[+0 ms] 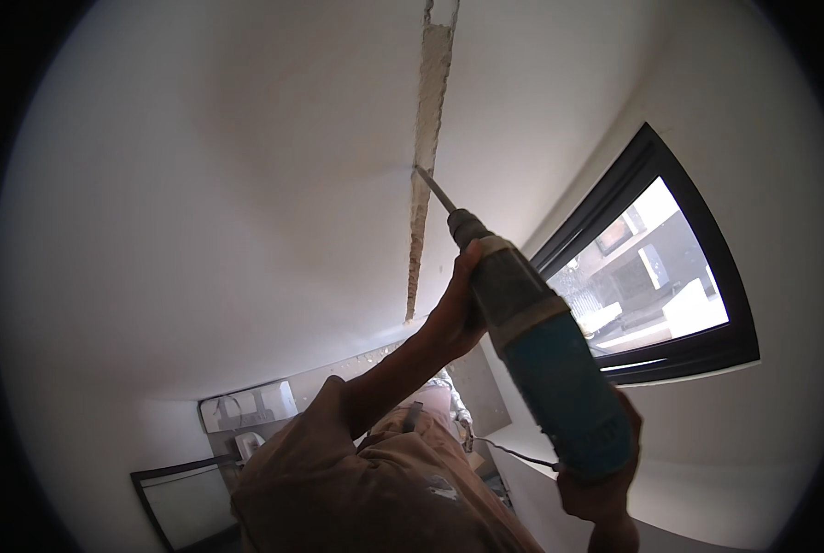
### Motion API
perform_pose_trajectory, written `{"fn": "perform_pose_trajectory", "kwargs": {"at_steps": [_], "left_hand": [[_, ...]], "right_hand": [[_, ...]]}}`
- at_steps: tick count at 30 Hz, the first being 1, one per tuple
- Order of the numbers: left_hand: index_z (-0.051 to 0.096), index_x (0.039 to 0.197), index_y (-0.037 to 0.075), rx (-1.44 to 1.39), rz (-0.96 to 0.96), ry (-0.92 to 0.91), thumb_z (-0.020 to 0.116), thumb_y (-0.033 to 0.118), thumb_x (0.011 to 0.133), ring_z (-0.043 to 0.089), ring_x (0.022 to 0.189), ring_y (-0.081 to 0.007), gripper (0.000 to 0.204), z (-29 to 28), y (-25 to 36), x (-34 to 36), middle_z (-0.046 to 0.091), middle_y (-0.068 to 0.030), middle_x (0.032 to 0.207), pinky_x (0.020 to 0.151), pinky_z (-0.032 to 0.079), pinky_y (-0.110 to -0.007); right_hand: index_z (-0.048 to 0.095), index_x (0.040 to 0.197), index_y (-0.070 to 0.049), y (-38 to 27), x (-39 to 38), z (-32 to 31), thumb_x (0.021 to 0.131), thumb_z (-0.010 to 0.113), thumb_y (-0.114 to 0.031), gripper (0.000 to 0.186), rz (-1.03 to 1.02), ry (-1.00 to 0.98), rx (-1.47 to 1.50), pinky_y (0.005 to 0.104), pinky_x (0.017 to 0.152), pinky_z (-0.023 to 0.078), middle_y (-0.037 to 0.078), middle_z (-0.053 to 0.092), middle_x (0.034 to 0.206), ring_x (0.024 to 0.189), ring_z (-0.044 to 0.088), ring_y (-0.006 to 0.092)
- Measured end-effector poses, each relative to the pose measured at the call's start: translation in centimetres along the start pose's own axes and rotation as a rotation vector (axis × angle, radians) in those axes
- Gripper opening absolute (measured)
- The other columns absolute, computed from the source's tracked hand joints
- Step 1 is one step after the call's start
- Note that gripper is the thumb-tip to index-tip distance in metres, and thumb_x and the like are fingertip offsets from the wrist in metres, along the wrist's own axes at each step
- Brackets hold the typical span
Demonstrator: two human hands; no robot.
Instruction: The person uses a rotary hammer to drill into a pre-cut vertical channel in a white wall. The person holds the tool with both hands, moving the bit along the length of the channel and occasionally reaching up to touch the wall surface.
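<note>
Head view, tool: blue rotary hammer (pixel 545 359), centre to lower right of frame, its chisel bit (pixel 435 189) meeting the groove (pixel 427 138) cut in the white ceiling, upper centre.
Left hand (pixel 456 313): wrapped round the grey front barrel, centre.
Right hand (pixel 605 488): closed round the rear grip, lower right.
Window (pixel 660 276): dark frame, right.
Handling: judged best with the bit kept in line with the groove, steady two-handed push.

Single view: head camera, wide fisheye. We look steeply up at the ceiling (pixel 246 184) and its cut channel (pixel 430 83), drill (pixel 541 359) close before the lens, window (pixel 656 267) to our right, picture rim bent and dark.
</note>
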State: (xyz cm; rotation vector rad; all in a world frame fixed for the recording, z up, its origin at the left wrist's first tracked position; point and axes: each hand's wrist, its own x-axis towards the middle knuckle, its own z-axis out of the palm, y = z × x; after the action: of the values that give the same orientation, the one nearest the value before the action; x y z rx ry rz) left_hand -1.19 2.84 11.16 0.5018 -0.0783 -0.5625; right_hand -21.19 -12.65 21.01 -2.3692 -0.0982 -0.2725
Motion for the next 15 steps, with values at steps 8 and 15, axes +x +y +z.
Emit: {"fn": "perform_pose_trajectory", "kwargs": {"at_steps": [8,15], "left_hand": [[0.049,0.115,0.011,-0.198,0.112,-0.109,0.042,0.063,0.089,0.058,0.103,-0.0217,0.058,2.4,2.7,2.8,0.057,-0.0080,0.108,0.094,0.047,-0.039],[0.054,0.106,0.011,-0.312,0.094,-0.228,0.042,0.064,0.089,0.054,0.066,-0.0115,0.057,3.3,5.0,5.2,0.059,-0.0026,0.092,0.070,0.049,-0.031]], "right_hand": [[0.029,0.137,0.002,-6.8,7.2,-5.1,0.057,0.063,0.000,0.086,0.170,-0.102,-0.166,0.0400,0.096,0.042,0.022,0.051,0.121,0.114,0.052,0.0335],[0.031,0.139,-0.005,-8.6,12.8,-7.7,0.056,0.057,0.003,0.087,0.178,-0.091,0.031,0.0350,0.091,0.044,0.019,0.058,0.110,0.106,0.057,0.0289]]}}
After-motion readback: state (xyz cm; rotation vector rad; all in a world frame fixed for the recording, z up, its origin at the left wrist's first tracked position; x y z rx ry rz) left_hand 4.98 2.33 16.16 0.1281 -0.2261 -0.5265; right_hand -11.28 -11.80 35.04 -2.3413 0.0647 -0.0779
